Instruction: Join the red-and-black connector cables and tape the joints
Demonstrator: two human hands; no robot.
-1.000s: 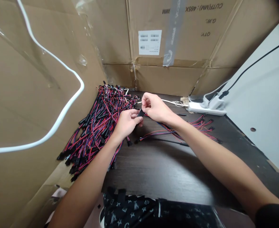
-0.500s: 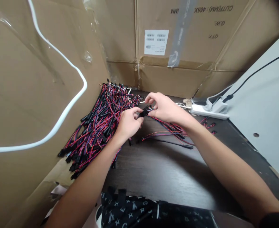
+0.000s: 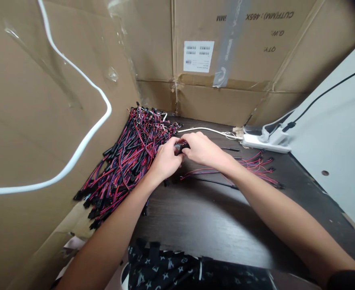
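Both hands meet over the dark table at the right edge of a large pile of red, blue and black wires (image 3: 126, 153). My left hand (image 3: 167, 158) is closed on a small black piece (image 3: 182, 147). Against the other side of that piece, my right hand (image 3: 200, 148) pinches with bent fingers, and its fingertips partly hide it. What exactly lies between the right fingertips is too small to tell. A looser group of wires (image 3: 257, 165) with black ends lies on the table to the right, partly under my right forearm.
Cardboard walls (image 3: 153, 48) stand at the left and back. A white power strip (image 3: 266, 143) with plugs lies at the back right, a white cable (image 3: 204, 129) running from it towards the pile. A thick white cord (image 3: 87, 141) hangs at the left.
My right hand has moved down and closed in on my left hand, its fingers now together at the black piece. Wires that hung below my right hand no longer show there.
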